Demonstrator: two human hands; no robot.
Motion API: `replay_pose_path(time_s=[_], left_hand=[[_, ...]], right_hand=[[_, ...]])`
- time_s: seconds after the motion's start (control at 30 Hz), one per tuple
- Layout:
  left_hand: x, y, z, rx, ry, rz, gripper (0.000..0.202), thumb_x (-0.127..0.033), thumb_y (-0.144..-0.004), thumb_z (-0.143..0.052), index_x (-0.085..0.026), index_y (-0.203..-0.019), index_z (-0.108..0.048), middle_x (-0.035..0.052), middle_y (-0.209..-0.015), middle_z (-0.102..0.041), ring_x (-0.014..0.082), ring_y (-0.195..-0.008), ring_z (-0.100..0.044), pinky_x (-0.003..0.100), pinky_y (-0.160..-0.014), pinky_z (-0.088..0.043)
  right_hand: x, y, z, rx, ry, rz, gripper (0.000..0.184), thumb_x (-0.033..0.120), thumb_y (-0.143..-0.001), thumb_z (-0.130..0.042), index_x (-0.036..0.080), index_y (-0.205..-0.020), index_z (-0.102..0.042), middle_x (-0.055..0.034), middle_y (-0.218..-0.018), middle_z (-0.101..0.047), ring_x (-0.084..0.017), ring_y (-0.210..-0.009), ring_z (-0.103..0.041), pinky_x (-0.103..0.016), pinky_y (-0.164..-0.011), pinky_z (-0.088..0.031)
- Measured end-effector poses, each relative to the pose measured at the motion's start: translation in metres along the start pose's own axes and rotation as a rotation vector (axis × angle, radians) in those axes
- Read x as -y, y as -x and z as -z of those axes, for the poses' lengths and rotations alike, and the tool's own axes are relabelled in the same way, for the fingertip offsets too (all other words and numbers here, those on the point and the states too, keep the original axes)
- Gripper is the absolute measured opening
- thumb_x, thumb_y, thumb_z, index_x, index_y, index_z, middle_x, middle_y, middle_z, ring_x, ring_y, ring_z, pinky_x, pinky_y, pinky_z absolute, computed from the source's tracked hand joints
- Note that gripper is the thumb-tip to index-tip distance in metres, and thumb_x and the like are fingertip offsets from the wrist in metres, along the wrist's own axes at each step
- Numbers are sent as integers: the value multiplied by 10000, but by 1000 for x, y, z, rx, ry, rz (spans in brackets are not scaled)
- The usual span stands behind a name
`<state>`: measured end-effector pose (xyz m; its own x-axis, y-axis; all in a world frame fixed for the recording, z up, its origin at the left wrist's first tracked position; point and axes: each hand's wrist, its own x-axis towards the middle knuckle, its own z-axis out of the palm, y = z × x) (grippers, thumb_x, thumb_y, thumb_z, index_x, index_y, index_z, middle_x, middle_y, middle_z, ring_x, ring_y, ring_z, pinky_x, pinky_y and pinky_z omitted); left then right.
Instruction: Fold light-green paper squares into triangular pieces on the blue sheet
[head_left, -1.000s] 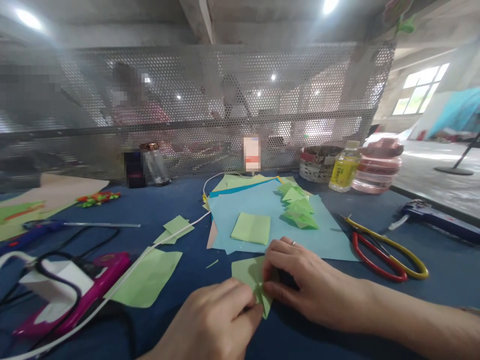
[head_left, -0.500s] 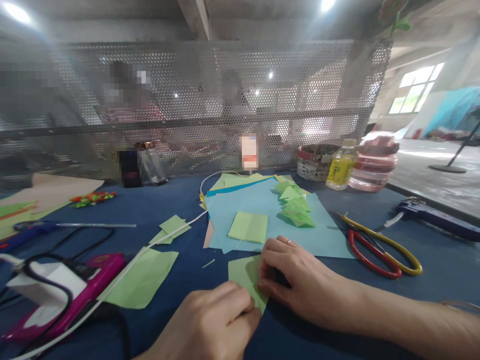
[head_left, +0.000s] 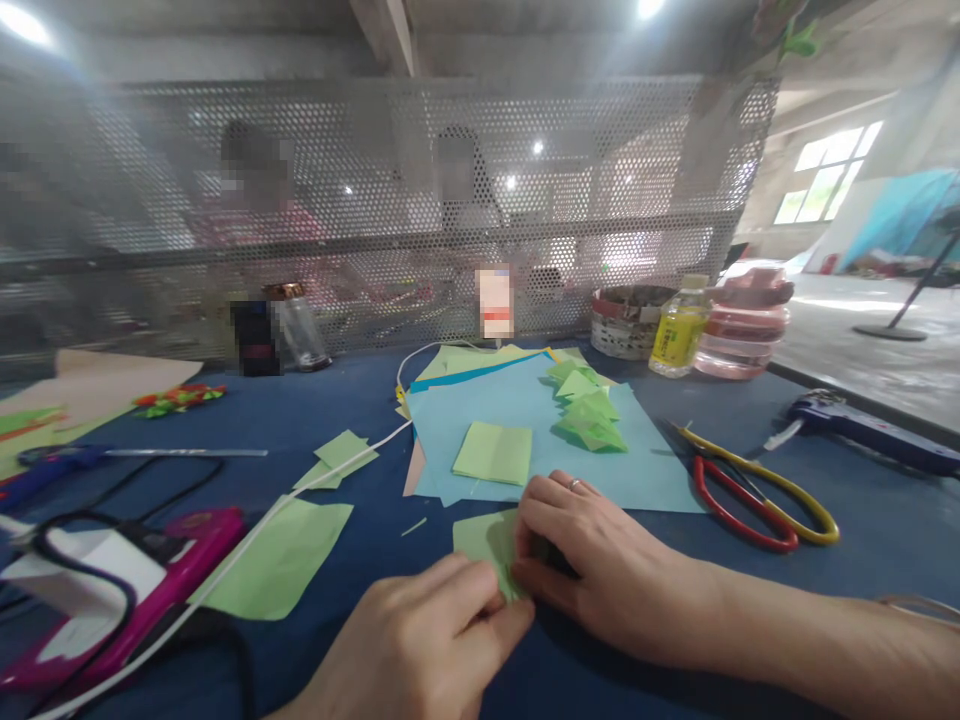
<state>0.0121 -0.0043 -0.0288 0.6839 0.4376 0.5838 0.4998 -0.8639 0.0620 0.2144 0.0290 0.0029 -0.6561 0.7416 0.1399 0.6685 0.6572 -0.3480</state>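
Observation:
Both hands work at one piece of light green paper [head_left: 480, 537] on the dark blue tabletop. My left hand [head_left: 431, 625] pinches its near edge, fingers closed. On its right side my right hand [head_left: 577, 560], wearing a ring, presses down with curled fingers; the paper partly disappears under both hands. Just beyond lies a stack of green paper squares [head_left: 493, 453] on blue paper sheets [head_left: 645, 470]. Several folded green paper pieces [head_left: 589, 405] rest on the same sheets.
Scissors [head_left: 765, 490] with red and yellow handles and a glue gun [head_left: 874, 430] lie at right. A pink power strip [head_left: 202, 545] and white cable [head_left: 247, 555] run along the left. Behind stand a yellow-labelled bottle [head_left: 679, 330], a pink water bottle [head_left: 742, 325] and a perforated screen [head_left: 360, 200].
My left hand has shifted slightly right and up along the green paper, closer to my right hand. The right hand stays nearly in place. The view has moved a little.

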Motion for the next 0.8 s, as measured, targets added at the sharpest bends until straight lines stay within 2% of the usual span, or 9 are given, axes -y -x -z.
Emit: replay_pose_path(time_s=[0.1, 0.2, 0.33, 0.47, 0.6, 0.8], left_hand=[[-2, -5, 9, 112, -16, -1, 391, -121, -931, -303, -201, -1019, -676, 34, -713, -568, 160, -599, -533, 192, -472, -444], [-4, -8, 15, 164, -40, 16, 368, -119, -925, -339, -207, -1037, -678, 34, -742, -568, 162, -628, -542, 190, -486, -451], [-5, -9, 17, 185, -35, 31, 354, -126, -935, -348, -219, -997, -684, 34, -770, -572, 167, -656, -545, 194, -487, -443], [-5, -10, 17, 174, -42, 21, 359, -133, -949, -337, -213, -1003, -682, 34, -782, -574, 165, -649, -536, 202, -478, -432], [-3, -8, 15, 165, -23, 30, 356, -140, -942, -341, -214, -1010, -682, 39, -783, -568, 170, -666, -531, 205, -494, -439], [-3, -6, 16, 211, 39, 77, 340, -126, -892, -385, -235, -1025, -678, 50, -824, -580, 183, -727, -542, 220, -543, -450]], right_hand=[[0, 0, -1, 6, 5, -1, 81, 162, -867, -580, 161, -793, -548, -46, -909, -570, -180, -829, -489, -340, -792, -401], [0, 0, -1, 7, 6, 1, 71, 160, -860, -588, 160, -799, -551, -47, -905, -570, -182, -833, -489, -338, -790, -402], [-1, 1, 2, 13, -38, -14, 67, 195, -853, -607, 164, -816, -561, -51, -930, -570, -191, -860, -490, -336, -788, -408], [1, 1, 7, 47, -110, -66, 171, 299, -815, -680, 172, -867, -578, -54, -947, -568, -210, -877, -500, -351, -797, -417], [-1, 2, 8, 34, -149, -93, 178, 207, -779, -696, 175, -905, -574, -47, -951, -576, -208, -887, -518, -340, -794, -418], [-8, 2, 7, 6, -181, -75, 180, 83, -791, -611, 171, -935, -548, -39, -941, -581, -193, -879, -532, -325, -792, -418]])
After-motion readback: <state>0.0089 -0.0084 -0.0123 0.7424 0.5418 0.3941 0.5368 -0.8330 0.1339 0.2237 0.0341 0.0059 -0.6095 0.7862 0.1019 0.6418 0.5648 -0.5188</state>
